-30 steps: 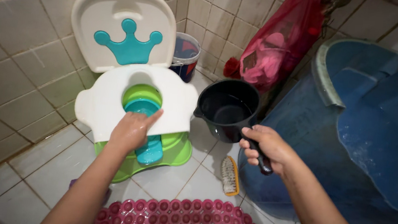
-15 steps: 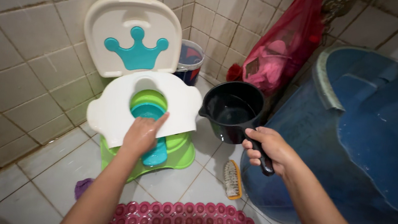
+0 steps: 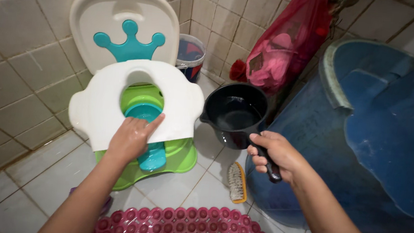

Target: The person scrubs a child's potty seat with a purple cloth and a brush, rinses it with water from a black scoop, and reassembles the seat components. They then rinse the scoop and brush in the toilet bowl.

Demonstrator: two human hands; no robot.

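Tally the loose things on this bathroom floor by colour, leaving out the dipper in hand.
Blue: 2, water barrel, small bucket
White and green: 1, child's potty
Red: 1, hanging plastic bag
Pink: 1, bath mat
Yellow: 1, scrub brush
Total: 6

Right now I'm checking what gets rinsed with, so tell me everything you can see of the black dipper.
The black dipper is a round, deep scoop of what looks like glossy plastic, with a straight dark handle. It is held level, mouth up, above the tiled floor, between the potty seat and the blue barrel. Its inside looks dark and shiny, perhaps with water. Only the right hand touches it, closed around the handle.
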